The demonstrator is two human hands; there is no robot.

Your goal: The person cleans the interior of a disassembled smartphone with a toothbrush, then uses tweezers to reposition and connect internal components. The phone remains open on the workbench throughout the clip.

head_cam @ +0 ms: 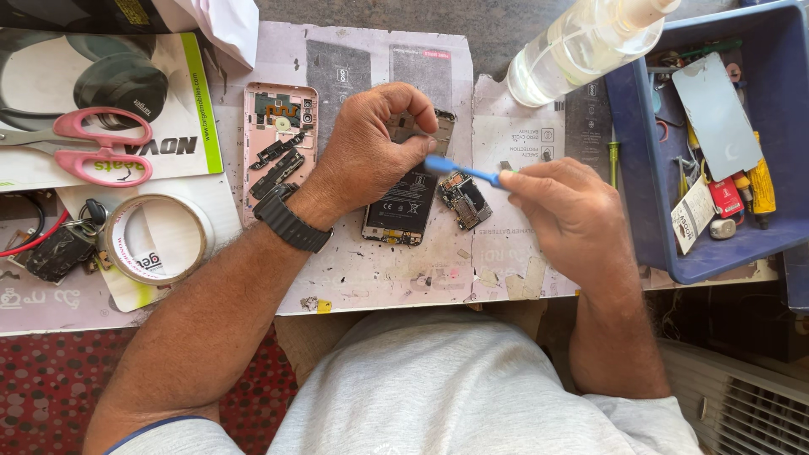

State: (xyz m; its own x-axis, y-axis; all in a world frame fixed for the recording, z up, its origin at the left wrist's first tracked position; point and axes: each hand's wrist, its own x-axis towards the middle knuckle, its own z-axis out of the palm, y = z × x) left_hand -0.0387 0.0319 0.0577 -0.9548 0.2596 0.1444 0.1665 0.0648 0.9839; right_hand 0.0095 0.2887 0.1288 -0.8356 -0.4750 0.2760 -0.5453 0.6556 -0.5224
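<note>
Opened phone (403, 198), left fingers (410, 150) pinching, brush (459, 170) gripped

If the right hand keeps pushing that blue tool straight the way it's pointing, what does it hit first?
The right hand aims the blue tool leftward, tip at the left hand's fingertips over the opened phone. It would probably meet those fingers first, though depth is unclear.
</note>
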